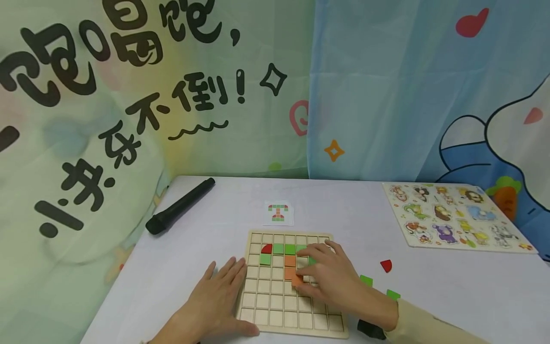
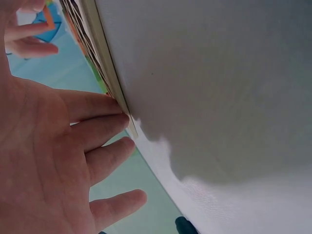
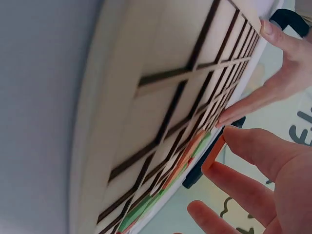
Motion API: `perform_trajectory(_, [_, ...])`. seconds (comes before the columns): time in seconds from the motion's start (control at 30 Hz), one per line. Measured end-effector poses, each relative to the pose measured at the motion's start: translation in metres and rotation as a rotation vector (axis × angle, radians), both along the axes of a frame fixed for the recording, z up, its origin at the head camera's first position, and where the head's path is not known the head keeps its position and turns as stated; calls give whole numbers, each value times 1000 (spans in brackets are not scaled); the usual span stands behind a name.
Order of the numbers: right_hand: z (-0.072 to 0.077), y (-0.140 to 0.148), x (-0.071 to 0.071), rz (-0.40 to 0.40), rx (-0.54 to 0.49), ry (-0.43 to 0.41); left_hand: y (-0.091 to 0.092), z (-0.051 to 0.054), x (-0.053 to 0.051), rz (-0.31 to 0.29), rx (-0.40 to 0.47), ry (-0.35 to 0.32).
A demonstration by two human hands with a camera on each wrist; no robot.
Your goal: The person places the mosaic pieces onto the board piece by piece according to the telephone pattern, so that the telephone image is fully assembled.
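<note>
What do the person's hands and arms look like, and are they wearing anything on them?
The left hand and right hand are bare: no gloves, and no rings that I can see. The right arm has a pale cream-yellow sleeve ending near the wrist. Something black shows at the left wrist; I can't tell what.

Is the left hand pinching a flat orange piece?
No, the right hand pinches the flat orange piece, while the left hand touches the edge of the pale wooden grid board.
</note>
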State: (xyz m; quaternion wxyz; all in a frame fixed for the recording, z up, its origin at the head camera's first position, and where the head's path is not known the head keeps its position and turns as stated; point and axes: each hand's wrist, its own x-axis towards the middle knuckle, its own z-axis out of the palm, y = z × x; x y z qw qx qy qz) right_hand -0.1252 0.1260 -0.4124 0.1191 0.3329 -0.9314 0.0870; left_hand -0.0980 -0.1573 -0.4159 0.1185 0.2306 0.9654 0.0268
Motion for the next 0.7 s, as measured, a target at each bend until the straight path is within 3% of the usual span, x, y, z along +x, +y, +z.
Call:
perform_trajectory(0.3, [-11, -11, -4, 82, 34, 115, 1, 0, 0, -5, 7, 11])
perform_trajectory(0.7, [-11, -13, -1, 81, 100, 109, 1, 0, 0, 0, 11, -2])
